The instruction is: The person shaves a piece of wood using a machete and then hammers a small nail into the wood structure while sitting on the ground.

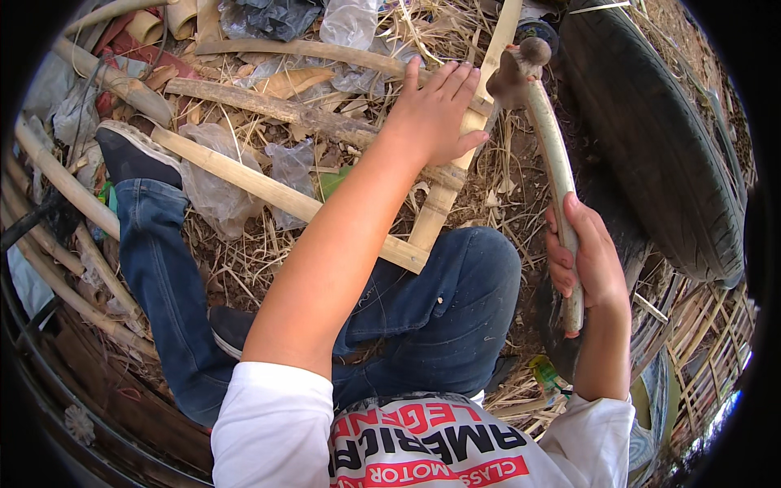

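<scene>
My left hand (431, 118) lies with its fingers outstretched over the joint where a bamboo upright (437, 207) meets crosswise strips, pressing on the wood. In my right hand (592, 252) I grip a hammer (550, 150) by the lower part of its pale wooden handle. The hammer's head is raised to the right of the upright, apart from it, and slightly blurred. A long split bamboo strip (260, 185) joins the upright's lower end near my knee. Another curved bamboo strip (325, 51) runs under my left fingers.
A black tyre (651, 138) stands close on the right of the hammer. Several bamboo poles (61, 183) curve along the left. Plastic bags (220, 183) and straw litter the ground. My bent knee (480, 276) is below the frame's corner; a woven bamboo panel (712, 346) is at lower right.
</scene>
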{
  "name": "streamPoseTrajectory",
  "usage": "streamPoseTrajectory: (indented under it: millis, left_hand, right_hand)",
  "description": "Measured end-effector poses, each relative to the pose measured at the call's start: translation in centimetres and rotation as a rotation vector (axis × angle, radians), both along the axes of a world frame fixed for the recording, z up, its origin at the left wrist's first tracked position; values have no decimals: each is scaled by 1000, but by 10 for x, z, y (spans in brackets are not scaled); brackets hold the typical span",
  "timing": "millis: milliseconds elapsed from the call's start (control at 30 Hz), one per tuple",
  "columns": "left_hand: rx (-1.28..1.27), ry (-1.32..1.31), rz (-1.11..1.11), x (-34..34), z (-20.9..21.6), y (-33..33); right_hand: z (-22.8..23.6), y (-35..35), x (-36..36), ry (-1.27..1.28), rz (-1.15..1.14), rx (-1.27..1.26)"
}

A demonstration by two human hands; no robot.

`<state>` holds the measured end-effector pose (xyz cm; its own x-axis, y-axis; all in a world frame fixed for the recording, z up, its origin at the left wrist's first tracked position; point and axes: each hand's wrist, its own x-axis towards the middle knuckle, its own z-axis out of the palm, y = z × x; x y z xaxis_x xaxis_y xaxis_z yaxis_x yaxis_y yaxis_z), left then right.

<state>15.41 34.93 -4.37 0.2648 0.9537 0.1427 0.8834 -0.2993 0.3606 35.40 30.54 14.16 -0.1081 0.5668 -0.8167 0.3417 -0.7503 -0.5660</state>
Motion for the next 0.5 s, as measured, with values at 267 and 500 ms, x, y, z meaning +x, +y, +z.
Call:
streamPoseTrajectory:
  millis: [267, 500]
  left_hand:
    - [7, -18, -5, -1, -1, 0]
    - [21, -11, 2, 1, 0, 0]
  right_hand:
    - [-12, 2, -3, 26, -17, -6]
    - [-7, -5, 0, 84, 1, 74]
